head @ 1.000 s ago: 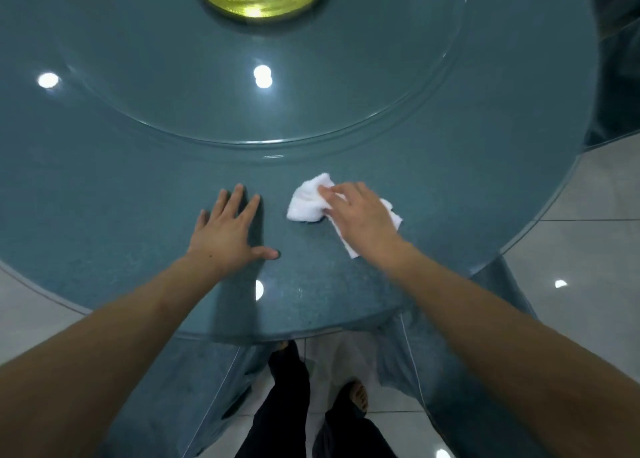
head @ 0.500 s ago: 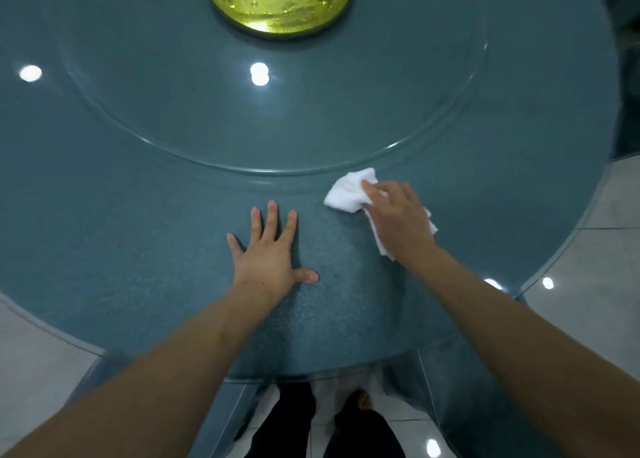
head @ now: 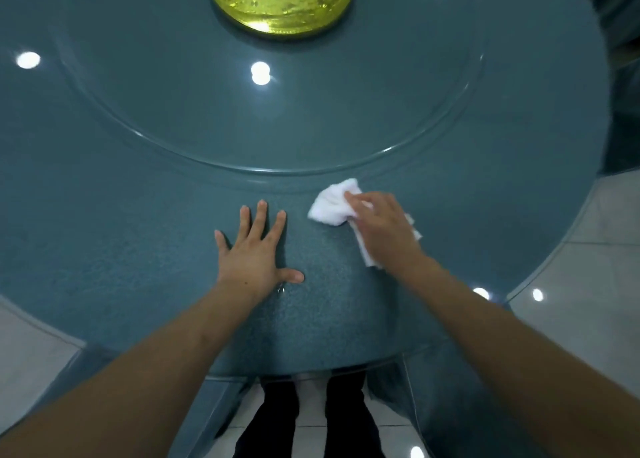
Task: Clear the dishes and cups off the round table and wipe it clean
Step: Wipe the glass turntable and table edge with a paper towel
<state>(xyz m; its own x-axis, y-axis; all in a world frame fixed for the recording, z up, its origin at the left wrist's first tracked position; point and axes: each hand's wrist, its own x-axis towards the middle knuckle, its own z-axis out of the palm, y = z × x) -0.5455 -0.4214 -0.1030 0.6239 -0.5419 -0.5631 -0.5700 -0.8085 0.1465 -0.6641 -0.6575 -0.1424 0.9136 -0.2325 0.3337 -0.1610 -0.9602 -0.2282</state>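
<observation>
The round table (head: 114,249) has a dark teal speckled top. My left hand (head: 254,253) lies flat on it near the front edge, fingers spread and straight. To its right, my right hand (head: 384,227) presses a crumpled white cloth (head: 330,203) against the tabletop, fingers laid over it; part of the cloth sticks out left of the hand and part below the palm. No dishes or cups show in the view.
A large glass turntable (head: 398,149) covers the table's middle, with a yellow hub (head: 280,3) at its centre. The table edge curves along the right by the tiled floor (head: 571,284). My dark trouser legs (head: 308,419) stand below the front edge.
My right hand has slid the cloth to the right and a little away from me along the table. The left hand stays flat on the top. The view has shifted forward over the table.
</observation>
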